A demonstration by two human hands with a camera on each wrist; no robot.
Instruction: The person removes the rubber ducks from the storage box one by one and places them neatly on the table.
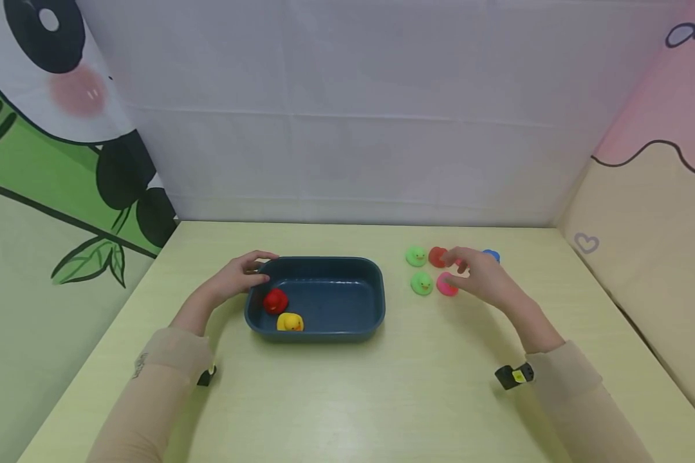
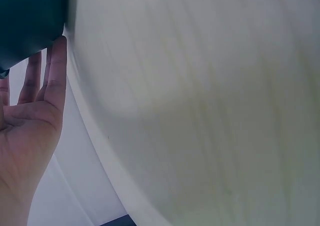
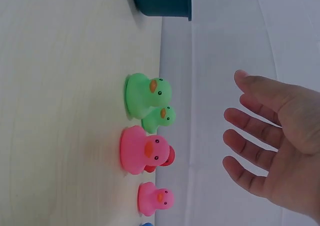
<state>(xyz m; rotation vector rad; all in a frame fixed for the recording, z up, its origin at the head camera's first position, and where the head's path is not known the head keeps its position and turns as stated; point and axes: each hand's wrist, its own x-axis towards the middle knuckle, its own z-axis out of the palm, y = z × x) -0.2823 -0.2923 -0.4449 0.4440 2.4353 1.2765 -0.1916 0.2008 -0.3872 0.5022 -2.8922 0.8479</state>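
At the back left corner of a dark blue plastic tray point(image 1: 347, 335), my left hand point(image 1: 240, 275) grips the rim, its thumb over the edge and its fingers along the outer wall. Inside the tray, a red rubber duck point(image 1: 276, 301) and a yellow rubber duck point(image 1: 290, 322) lie near the left end. My right hand point(image 1: 486, 278) hovers over the toy ducks to the right, fingers loosely bent and holding nothing. Closest to it are a pink duck point(image 3: 134, 151), another pink duck point(image 3: 150, 200) and a red duck point(image 1: 437, 257), partly hidden in the right wrist view.
Two green ducks point(image 1: 416, 256) stand between the tray and my right hand. A blue duck point(image 1: 491, 255) shows partly behind that hand. The pale wooden table point(image 1: 324, 405) meets a white cloth backdrop point(image 1: 347, 161), with printed panels on both sides.
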